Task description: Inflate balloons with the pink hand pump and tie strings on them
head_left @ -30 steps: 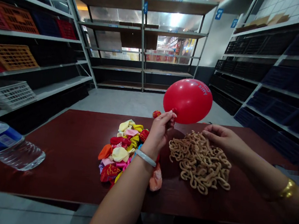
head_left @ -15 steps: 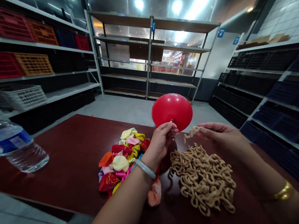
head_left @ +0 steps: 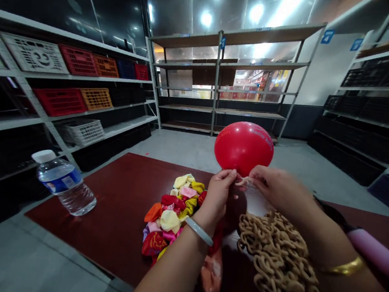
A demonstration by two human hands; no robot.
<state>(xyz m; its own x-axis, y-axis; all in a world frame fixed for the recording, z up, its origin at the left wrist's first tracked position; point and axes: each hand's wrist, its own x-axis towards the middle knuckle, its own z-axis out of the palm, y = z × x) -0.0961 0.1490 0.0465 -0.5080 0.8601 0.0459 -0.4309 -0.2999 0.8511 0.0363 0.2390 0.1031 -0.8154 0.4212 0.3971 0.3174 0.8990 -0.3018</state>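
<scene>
An inflated red balloon point(head_left: 243, 147) with faint printed lettering stands above the table, its neck pinched in the fingers of my left hand point(head_left: 219, 188). My right hand point(head_left: 274, 185) is closed on a thin tan band point(head_left: 244, 181), which reaches across to my left fingertips by the balloon's neck. Whether the band goes around the neck cannot be made out. Below my right forearm lies a pile of tan curled bands point(head_left: 283, 259). A heap of uninflated balloons point(head_left: 170, 220) in many colours sits left of my left wrist, partly covered by that forearm.
A water bottle point(head_left: 67, 185) with a white cap stands on the left of the dark red table point(head_left: 114, 202). Partly behind my right forearm is a pink cylindrical object point(head_left: 375, 251). Shelves with crates point(head_left: 78, 60) line the left wall, and a metal rack point(head_left: 217, 87) stands ahead.
My right hand has brought the tan band leftward to the balloon's neck beside my left fingers. The view has turned left, and the pink cylindrical object has come into sight.
</scene>
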